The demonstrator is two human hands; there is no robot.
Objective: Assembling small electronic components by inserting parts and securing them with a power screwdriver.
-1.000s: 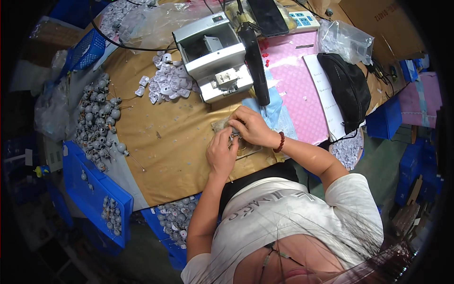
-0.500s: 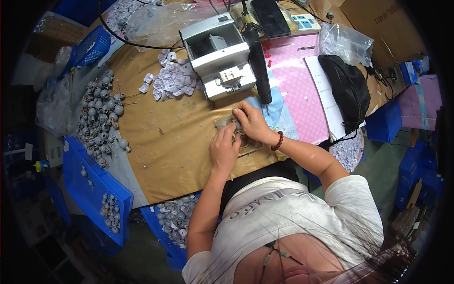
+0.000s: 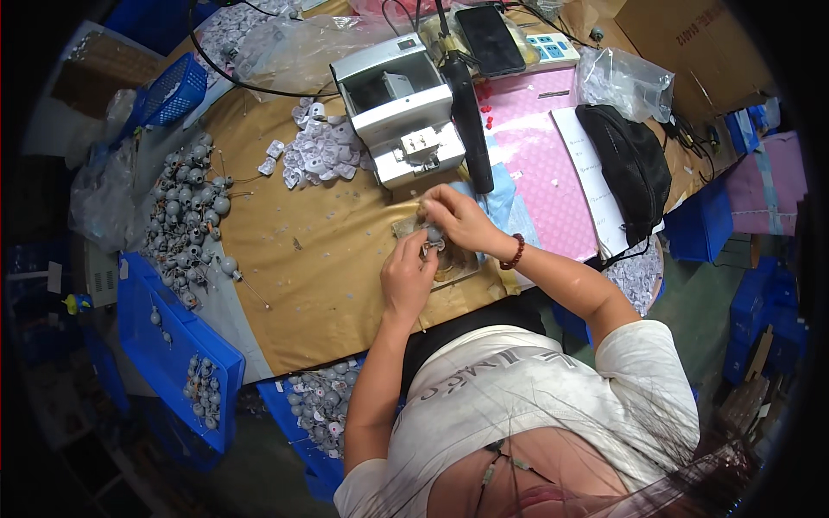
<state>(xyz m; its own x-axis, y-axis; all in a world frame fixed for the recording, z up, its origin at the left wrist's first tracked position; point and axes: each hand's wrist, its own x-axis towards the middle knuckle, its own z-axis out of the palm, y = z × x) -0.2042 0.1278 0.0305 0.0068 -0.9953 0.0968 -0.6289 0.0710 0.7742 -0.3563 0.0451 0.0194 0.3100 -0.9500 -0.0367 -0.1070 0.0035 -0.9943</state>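
Both of my hands are close together over a small clear plate (image 3: 465, 268) on the brown-covered table. Between the fingertips of my left hand (image 3: 408, 274) is a small grey ball-shaped part (image 3: 433, 234), with a whitish piece at its lower side. My right hand (image 3: 462, 223) sits just above and right of it, thumb and fingers pinched together. What those right fingers hold, if anything, is too small to make out. A silver-and-white bench machine (image 3: 401, 112) stands just beyond my hands.
Grey ball parts with wires (image 3: 186, 203) are heaped at the left; white plastic pieces (image 3: 319, 148) lie left of the machine. Blue trays (image 3: 142, 324) hold more parts at the near left. A black pouch (image 3: 623, 168), a phone (image 3: 490, 41) and a power strip (image 3: 553, 50) lie at the right and back.
My right fingers have lifted slightly off the grey ball part, which now shows more between my hands. My left hand stays almost in place.
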